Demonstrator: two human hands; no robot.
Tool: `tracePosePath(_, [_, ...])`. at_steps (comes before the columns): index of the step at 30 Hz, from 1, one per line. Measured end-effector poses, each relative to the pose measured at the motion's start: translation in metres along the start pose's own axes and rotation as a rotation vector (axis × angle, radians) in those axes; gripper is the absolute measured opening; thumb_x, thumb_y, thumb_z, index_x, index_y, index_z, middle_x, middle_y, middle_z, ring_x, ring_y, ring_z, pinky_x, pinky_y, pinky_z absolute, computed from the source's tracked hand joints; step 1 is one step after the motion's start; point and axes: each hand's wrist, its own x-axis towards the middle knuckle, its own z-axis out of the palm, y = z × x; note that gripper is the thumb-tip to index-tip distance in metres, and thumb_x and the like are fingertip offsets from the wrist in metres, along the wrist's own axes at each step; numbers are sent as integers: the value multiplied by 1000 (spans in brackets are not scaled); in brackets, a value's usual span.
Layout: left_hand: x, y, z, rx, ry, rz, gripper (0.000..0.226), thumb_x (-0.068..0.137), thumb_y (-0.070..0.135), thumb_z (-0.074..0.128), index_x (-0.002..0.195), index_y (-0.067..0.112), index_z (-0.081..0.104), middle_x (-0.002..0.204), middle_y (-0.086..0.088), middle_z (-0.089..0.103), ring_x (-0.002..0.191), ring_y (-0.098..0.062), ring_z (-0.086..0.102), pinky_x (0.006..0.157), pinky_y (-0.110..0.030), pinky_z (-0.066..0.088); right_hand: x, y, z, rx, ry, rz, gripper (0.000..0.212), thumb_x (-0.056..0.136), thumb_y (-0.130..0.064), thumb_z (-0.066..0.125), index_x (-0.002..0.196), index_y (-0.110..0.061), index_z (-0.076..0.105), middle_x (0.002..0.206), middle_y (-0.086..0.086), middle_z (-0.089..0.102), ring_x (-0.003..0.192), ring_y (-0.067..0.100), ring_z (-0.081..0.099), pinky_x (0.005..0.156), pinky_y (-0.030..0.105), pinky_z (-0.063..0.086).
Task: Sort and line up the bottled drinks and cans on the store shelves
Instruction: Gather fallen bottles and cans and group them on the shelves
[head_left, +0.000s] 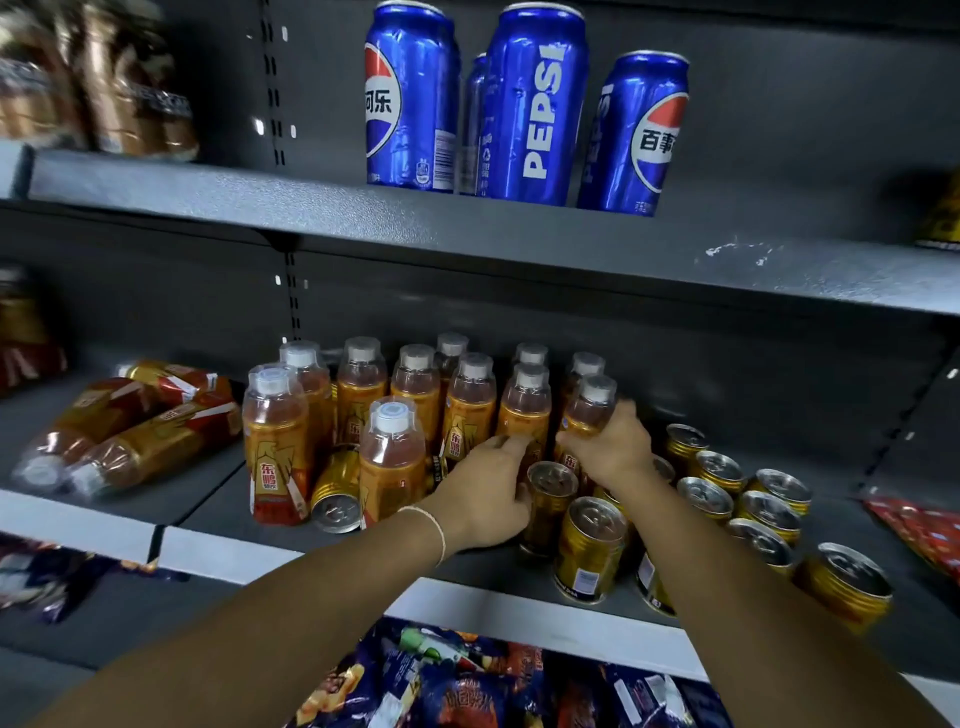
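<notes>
Middle shelf (223, 501), dark grey metal: a cluster of small bottles (415, 395) stood upright in loose rows, white caps under clear shrink film, amber liquid visible above gold-orange labels. One gold can (336, 491) lay on its side among the front bottles, lid facing outward. Right of the cluster stood a group of gold cans (769, 512), upright, pull-tabs unopened, in uneven rows reaching the shelf's front edge. On the left part of the shelf several more bottles (135, 436) of the same kind lay flat, blurred.

Upper shelf (363, 213): four blue Pepsi cans (535, 104), upright, not in line, one half hidden behind the others. Brown items at far left were too blurred to identify. Below the middle shelf lay coloured snack packets (467, 686). The back panel (727, 364) was dark, with slotted uprights.

Both arms reached forward over the shelf edge. The right hand (610, 447) was curled round the lower body of the rightmost front bottle (592, 405), gripping it. The left hand (488, 483), a thin bracelet (439, 530) at the wrist, had fingertips against the neighbouring bottle (527, 410) and its thumb beside an upright can (550, 499); whether it gripped either could not be told.
</notes>
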Motion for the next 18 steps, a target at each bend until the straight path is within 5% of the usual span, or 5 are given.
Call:
tracePosePath(5, [-11, 0, -6, 5, 15, 46, 57, 95, 19, 53, 148, 18, 33, 134, -7, 52, 114, -22, 56, 99, -32, 49, -7, 2, 5, 66, 82, -61, 64, 71, -30, 89, 117, -19, 46, 110, 3, 63, 107, 28, 63, 87, 38, 53])
tracePosePath(10, [-18, 3, -14, -21, 16, 79, 64, 93, 18, 56, 151, 17, 29, 145, -7, 45, 127, -25, 49, 105, -33, 45, -25, -9, -10, 85, 185, -239, 64, 73, -30, 87, 122, -13, 49, 115, 9, 62, 106, 28, 61, 85, 34, 48])
tracePosePath(18, [-39, 3, -27, -105, 4, 110, 63, 90, 20, 55, 148, 16, 32, 139, -7, 50, 123, -23, 52, 101, -27, 45, -74, -52, -41, -151, 232, -597, 77, 83, -32, 78, 145, -18, 35, 132, 9, 37, 118, 29, 50, 96, 47, 51])
